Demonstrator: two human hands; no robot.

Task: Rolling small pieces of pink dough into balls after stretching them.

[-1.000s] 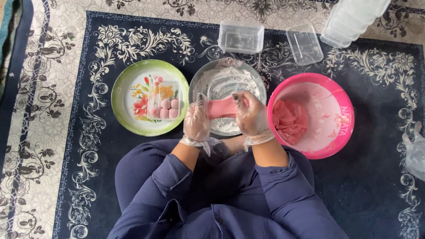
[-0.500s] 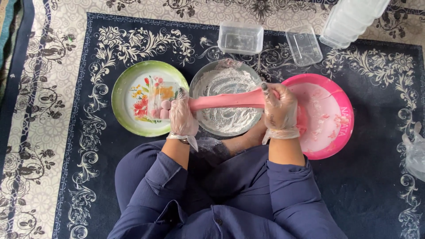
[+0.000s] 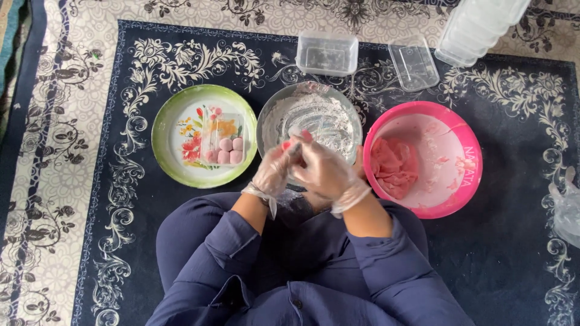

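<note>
Both hands press together over the floury metal bowl (image 3: pixel 314 124), left hand (image 3: pixel 273 175) and right hand (image 3: pixel 323 169) in clear gloves closing their grip on a pink dough piece (image 3: pixel 294 140) (only small bits show between the fingers). Around them: patterned rug (image 3: pixel 109 199), pink bowl (image 3: pixel 450 130) holding dough, green plate (image 3: pixel 175 136) carrying a tray of pink balls (image 3: pixel 226 151).

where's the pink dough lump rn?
Head view, right side: the pink dough lump sits inside the pink bowl, against its left wall, just right of the floured metal bowl.
</note>
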